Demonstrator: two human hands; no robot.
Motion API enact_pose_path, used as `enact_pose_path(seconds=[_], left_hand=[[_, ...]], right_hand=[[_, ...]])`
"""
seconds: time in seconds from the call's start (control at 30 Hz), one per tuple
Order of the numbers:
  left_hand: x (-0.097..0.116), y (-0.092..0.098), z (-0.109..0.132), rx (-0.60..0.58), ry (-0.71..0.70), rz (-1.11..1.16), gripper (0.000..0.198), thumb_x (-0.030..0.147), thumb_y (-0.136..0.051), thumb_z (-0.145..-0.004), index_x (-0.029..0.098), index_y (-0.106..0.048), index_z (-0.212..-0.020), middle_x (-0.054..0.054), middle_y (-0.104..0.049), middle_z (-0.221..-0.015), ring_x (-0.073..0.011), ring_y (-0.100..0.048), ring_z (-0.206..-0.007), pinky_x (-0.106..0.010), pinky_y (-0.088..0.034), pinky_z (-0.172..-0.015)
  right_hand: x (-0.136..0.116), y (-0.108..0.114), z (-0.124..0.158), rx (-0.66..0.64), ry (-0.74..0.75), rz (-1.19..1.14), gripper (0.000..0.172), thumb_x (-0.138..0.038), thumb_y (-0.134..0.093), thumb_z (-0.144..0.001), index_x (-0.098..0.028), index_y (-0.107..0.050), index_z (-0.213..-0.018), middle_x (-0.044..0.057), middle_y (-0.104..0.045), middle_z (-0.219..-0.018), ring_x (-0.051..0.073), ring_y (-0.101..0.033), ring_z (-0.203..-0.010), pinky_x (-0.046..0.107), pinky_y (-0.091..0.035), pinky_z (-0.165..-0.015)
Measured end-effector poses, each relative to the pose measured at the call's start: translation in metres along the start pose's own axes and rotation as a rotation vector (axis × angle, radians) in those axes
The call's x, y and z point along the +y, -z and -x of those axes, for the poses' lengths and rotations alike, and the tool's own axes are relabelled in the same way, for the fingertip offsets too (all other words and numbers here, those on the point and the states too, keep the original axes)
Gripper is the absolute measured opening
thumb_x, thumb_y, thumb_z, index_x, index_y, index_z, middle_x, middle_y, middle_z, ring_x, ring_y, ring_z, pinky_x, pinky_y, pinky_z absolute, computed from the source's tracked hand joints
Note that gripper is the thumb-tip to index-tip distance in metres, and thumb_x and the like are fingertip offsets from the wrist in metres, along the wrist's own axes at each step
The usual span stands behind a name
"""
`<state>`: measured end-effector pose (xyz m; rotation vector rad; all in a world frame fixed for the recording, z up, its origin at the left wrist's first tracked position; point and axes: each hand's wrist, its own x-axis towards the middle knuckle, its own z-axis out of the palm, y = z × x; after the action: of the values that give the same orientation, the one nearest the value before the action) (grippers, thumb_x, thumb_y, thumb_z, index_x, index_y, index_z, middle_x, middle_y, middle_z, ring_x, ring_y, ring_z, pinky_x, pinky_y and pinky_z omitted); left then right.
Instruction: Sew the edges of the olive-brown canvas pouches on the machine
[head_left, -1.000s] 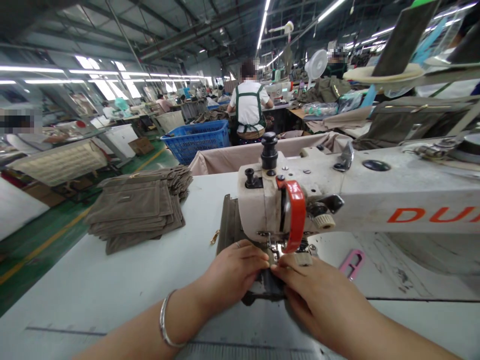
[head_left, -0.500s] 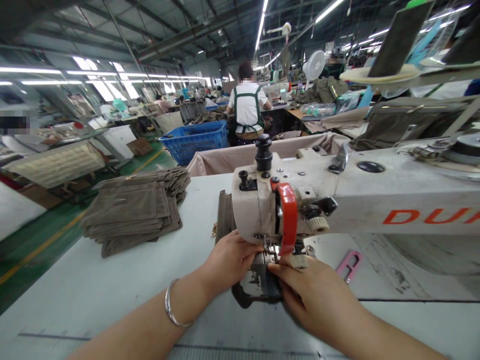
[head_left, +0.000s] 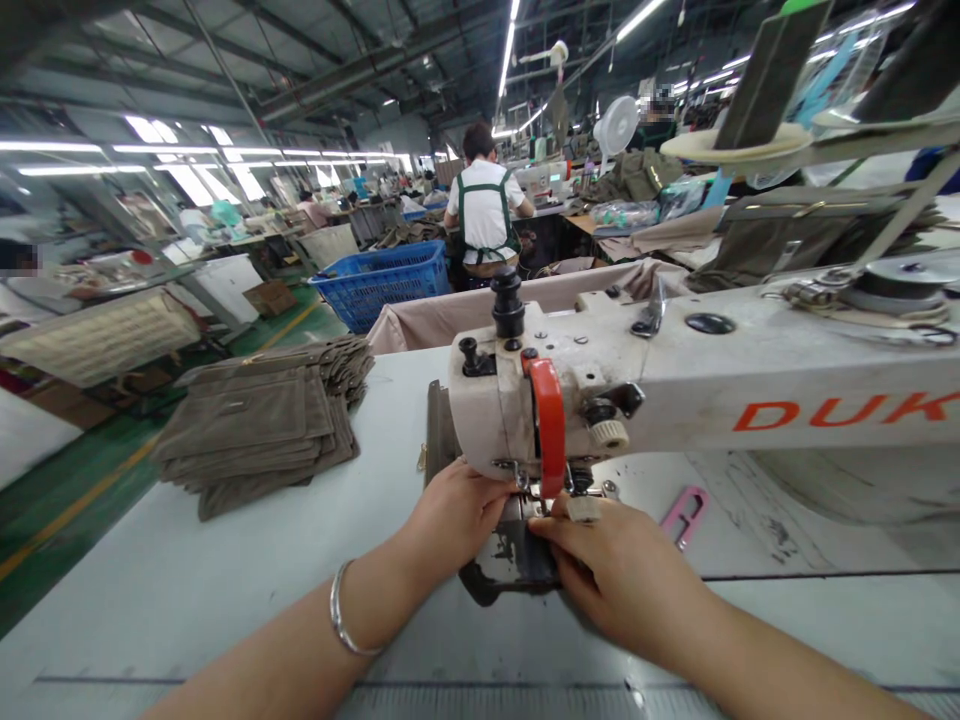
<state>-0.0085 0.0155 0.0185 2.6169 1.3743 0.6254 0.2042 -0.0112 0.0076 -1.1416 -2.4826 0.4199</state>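
Note:
A white sewing machine [head_left: 491, 420] with an orange guard [head_left: 551, 425] stands before me. An olive-brown fabric piece [head_left: 441, 430] lies under its head, partly hidden by it. My left hand [head_left: 459, 515] is closed on this fabric just left of the presser foot, fingertips partly hidden. My right hand [head_left: 619, 555] has its fingers curled together at the fabric's near side, close to the needle area. Below the fingers shows the dark, worn metal plate [head_left: 504, 560]. A metal clasp [head_left: 422, 457] sits at the fabric's left edge.
A stack of olive-brown fabric pieces [head_left: 247, 425] lies on the left of the white table [head_left: 300, 560]. Pink thread snips [head_left: 684, 515] rest right of my right hand. Beyond are a pinkish cloth bin [head_left: 420, 325], a blue basket [head_left: 386, 285] and a seated co-worker [head_left: 484, 205].
The view has shifted slightly, so the machine sits a little further left. Both hands keep nearly the same place beside the needle area.

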Motion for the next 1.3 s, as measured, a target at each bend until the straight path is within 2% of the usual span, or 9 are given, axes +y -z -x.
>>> enact_pose_path(seconds=[0.2,0.33,0.47,0.53,0.63,0.73,0.9,1.1,1.3], left_hand=[[0.043,0.014,0.013,-0.130,0.129,0.109,0.020,0.011,-0.062,-0.082,0.019,-0.065,-0.100,-0.006,-0.067,-0.101,-0.0229,-0.063,-0.097,-0.038,-0.052,-0.088],[0.051,0.014,0.021,-0.143,0.167,0.154,0.028,0.009,-0.064,-0.081,0.019,-0.062,-0.107,-0.006,-0.063,-0.109,-0.0228,-0.059,-0.104,-0.039,-0.050,-0.095],[0.052,0.020,0.031,-0.213,0.106,0.085,0.030,0.018,-0.064,-0.087,0.018,-0.059,-0.116,-0.009,-0.060,-0.119,-0.0245,-0.056,-0.111,-0.043,-0.049,-0.099],[0.054,0.021,0.043,-0.228,0.002,0.011,0.044,0.034,-0.069,-0.084,0.015,-0.057,-0.122,-0.012,-0.059,-0.124,-0.0291,-0.056,-0.113,-0.047,-0.051,-0.097],[0.056,0.016,0.063,-0.163,-0.134,-0.083,0.060,0.044,-0.072,-0.079,0.010,-0.054,-0.126,-0.017,-0.061,-0.124,-0.0334,-0.058,-0.111,-0.049,-0.054,-0.093],[0.057,0.007,0.073,-0.080,-0.145,-0.096,0.041,0.030,-0.064,-0.085,0.011,-0.057,-0.121,-0.015,-0.065,-0.118,-0.0298,-0.061,-0.107,-0.045,-0.056,-0.091],[0.059,-0.001,0.071,-0.011,-0.182,-0.071,0.032,0.023,-0.058,-0.086,0.011,-0.061,-0.116,-0.013,-0.067,-0.112,-0.0281,-0.063,-0.102,-0.043,-0.057,-0.088],[0.057,-0.001,0.071,0.034,-0.196,0.014,0.032,0.020,-0.063,-0.081,0.013,-0.063,-0.112,-0.009,-0.069,-0.108,-0.0260,-0.063,-0.102,-0.040,-0.056,-0.094],[0.056,0.001,0.064,0.012,-0.102,0.085,0.037,0.013,-0.065,-0.075,0.015,-0.063,-0.111,-0.007,-0.067,-0.112,-0.0251,-0.061,-0.104,-0.040,-0.052,-0.099]], right_hand=[[0.004,0.002,0.001,-0.033,0.006,-0.073,0.033,-0.015,-0.049,-0.086,-0.027,-0.068,-0.110,0.005,-0.066,-0.097,0.022,-0.061,-0.093,0.036,-0.048,-0.083],[0.004,0.005,0.002,-0.037,0.017,-0.101,0.031,-0.014,-0.048,-0.086,-0.025,-0.068,-0.107,0.004,-0.065,-0.094,0.021,-0.060,-0.091,0.035,-0.048,-0.082],[0.005,0.009,0.002,-0.049,0.049,-0.115,0.028,-0.012,-0.052,-0.083,-0.023,-0.069,-0.102,0.004,-0.065,-0.096,0.020,-0.060,-0.092,0.033,-0.047,-0.083],[0.007,0.012,0.002,-0.069,0.084,-0.124,0.027,-0.012,-0.054,-0.082,-0.023,-0.069,-0.102,0.003,-0.065,-0.097,0.019,-0.059,-0.094,0.033,-0.046,-0.085],[0.010,0.015,0.002,-0.101,0.139,-0.127,0.027,-0.014,-0.056,-0.083,-0.026,-0.070,-0.104,0.002,-0.065,-0.097,0.019,-0.059,-0.095,0.033,-0.046,-0.086],[0.011,0.017,0.003,-0.120,0.187,-0.128,0.028,-0.017,-0.056,-0.084,-0.028,-0.070,-0.106,0.002,-0.065,-0.098,0.020,-0.059,-0.095,0.035,-0.046,-0.085],[0.008,0.017,0.006,-0.143,0.203,-0.135,0.026,-0.014,-0.055,-0.083,-0.025,-0.069,-0.102,0.002,-0.065,-0.101,0.021,-0.059,-0.096,0.037,-0.045,-0.086],[0.003,0.014,0.008,-0.118,0.236,-0.151,0.035,-0.010,-0.053,-0.081,-0.023,-0.066,-0.111,0.003,-0.065,-0.116,0.020,-0.060,-0.104,0.037,-0.045,-0.095],[0.007,0.008,0.007,-0.064,0.199,-0.125,0.028,-0.009,-0.049,-0.083,-0.023,-0.068,-0.098,0.004,-0.068,-0.110,0.023,-0.062,-0.100,0.041,-0.048,-0.089]])
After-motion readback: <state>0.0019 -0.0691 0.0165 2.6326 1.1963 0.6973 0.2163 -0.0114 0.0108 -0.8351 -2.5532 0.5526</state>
